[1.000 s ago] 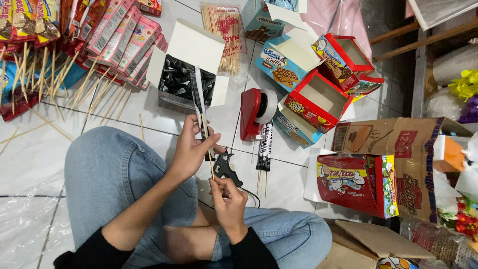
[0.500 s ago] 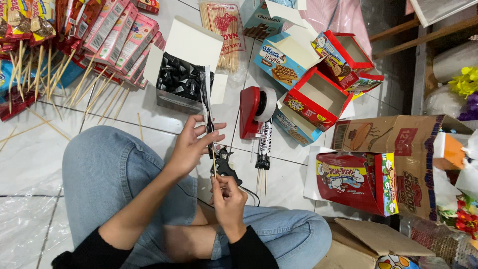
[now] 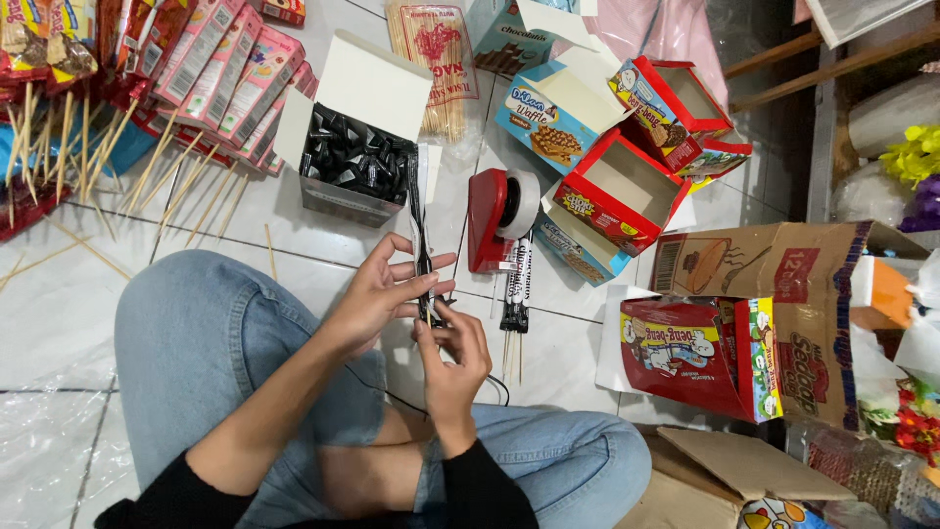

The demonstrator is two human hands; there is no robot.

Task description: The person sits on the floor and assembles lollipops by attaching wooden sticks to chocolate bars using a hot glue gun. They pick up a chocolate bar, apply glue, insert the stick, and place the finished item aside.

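Hands have shifted: left hand (image 3: 377, 294) now steadies the black snack stick (image 3: 419, 230) half-open, right hand (image 3: 452, 358) pinching its lower end against the skewer, above the floor.

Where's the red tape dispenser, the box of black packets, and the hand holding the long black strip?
Tape dispenser (image 3: 490, 220), head view, red body.
Black-packet box (image 3: 338, 196), head view, front wall.
Left hand (image 3: 377, 292), head view, back of hand.
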